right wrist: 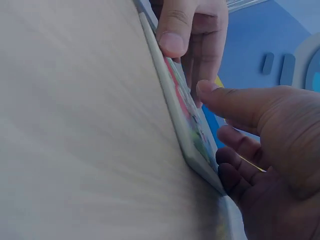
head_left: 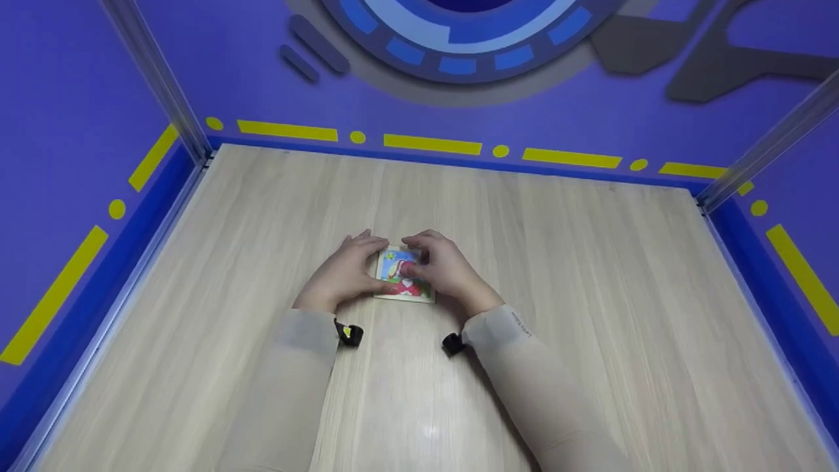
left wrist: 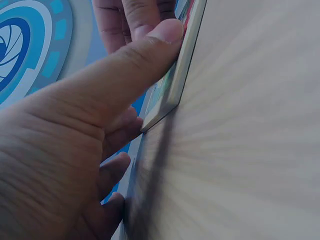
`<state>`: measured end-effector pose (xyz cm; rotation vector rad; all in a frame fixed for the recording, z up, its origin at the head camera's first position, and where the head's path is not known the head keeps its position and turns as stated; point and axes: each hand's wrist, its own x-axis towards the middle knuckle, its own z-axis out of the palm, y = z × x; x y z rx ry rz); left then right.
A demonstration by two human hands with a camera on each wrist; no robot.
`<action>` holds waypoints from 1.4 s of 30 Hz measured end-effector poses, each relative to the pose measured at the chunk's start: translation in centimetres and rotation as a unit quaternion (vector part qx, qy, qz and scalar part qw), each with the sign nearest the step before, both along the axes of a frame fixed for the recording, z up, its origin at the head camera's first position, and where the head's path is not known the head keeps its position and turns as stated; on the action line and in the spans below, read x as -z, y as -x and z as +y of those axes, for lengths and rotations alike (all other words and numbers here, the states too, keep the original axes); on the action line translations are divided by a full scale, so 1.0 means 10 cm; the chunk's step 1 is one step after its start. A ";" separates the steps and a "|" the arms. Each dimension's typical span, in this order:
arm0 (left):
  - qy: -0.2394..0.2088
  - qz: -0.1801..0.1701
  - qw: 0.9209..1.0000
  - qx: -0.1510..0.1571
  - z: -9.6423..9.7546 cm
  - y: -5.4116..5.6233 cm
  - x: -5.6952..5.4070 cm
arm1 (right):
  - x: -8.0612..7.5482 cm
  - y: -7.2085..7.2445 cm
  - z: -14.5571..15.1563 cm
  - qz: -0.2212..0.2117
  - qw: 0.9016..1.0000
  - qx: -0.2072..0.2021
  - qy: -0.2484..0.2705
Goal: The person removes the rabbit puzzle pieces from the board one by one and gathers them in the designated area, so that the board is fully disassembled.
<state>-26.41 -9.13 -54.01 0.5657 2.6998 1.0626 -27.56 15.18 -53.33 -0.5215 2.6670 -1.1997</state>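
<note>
A small square picture board (head_left: pixel 413 292) with a pale wooden edge lies on the table, its top printed with a bright cartoon in red, blue and green. My left hand (head_left: pixel 347 267) holds it from the left, the thumb (left wrist: pixel 167 31) laid over the near part of the picture and fingertips at the side edge. From the right my right hand (head_left: pixel 447 262) grips it, thumb (right wrist: pixel 207 89) over the picture and curled fingers (right wrist: pixel 232 177) along the edge. Both hands hide parts of the picture. The board's pale near edge (right wrist: pixel 175 112) shows in the right wrist view.
Around the board spreads a light wood-grain table (head_left: pixel 590 314). Blue panels (head_left: pixel 419 111) with yellow dashes stand along its back and sides, joined by metal posts (head_left: pixel 157 78) at the corners. Black wrist straps (head_left: pixel 352 335) show at both sleeve cuffs.
</note>
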 end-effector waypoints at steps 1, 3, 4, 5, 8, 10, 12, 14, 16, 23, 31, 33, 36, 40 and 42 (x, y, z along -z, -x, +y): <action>0.001 0.004 1.000 0.000 0.00 0.01 0.00 | 0.00 0.00 -0.01 -0.001 1.000 -0.001 -0.005; 0.005 0.010 1.000 -0.001 -0.01 0.02 0.01 | 0.00 0.00 -0.02 -0.003 1.000 -0.003 -0.014; 0.006 0.011 1.000 -0.002 -0.01 0.02 0.01 | 0.00 0.00 -0.02 -0.006 1.000 -0.005 -0.016; 0.008 0.013 1.000 -0.003 -0.01 0.03 0.01 | 0.00 0.00 -0.02 -0.008 1.000 -0.006 -0.019; 0.007 0.015 1.000 -0.005 -0.01 0.03 0.01 | 0.01 -0.01 -0.03 -0.005 0.999 -0.017 -0.029; 0.004 0.017 1.000 -0.006 -0.01 0.02 0.02 | 0.02 -0.03 -0.03 0.000 0.999 -0.025 -0.037; 0.001 0.021 1.000 -0.006 -0.01 0.00 0.03 | 0.04 -0.05 -0.04 0.006 0.999 -0.030 -0.045; -0.003 0.024 1.000 -0.004 -0.01 -0.01 0.05 | 0.06 -0.06 -0.05 0.008 0.998 -0.031 -0.055; -0.006 0.025 1.000 -0.004 -0.01 -0.02 0.07 | 0.07 -0.08 -0.07 0.007 0.997 -0.030 -0.065; -0.009 0.028 1.000 -0.008 -0.02 -0.01 0.07 | 0.01 -0.11 -0.15 0.016 0.994 -0.026 -0.109; -0.005 0.029 1.000 -0.009 -0.02 -0.01 0.06 | -0.10 -0.16 -0.21 0.024 0.990 -0.033 -0.136; -0.005 0.025 1.000 -0.010 -0.02 -0.02 0.06 | -0.13 -0.16 -0.23 0.022 0.989 -0.034 -0.140; -0.008 0.020 1.000 -0.013 -0.02 -0.02 0.05 | -0.18 -0.12 -0.27 -0.003 0.990 -0.025 -0.137; -0.012 0.020 1.000 -0.017 -0.02 -0.02 0.04 | -0.22 -0.05 -0.30 -0.045 0.990 -0.006 -0.134; -0.014 0.019 1.000 -0.016 -0.01 -0.01 0.05 | -0.23 -0.02 -0.31 -0.058 0.988 -0.002 -0.140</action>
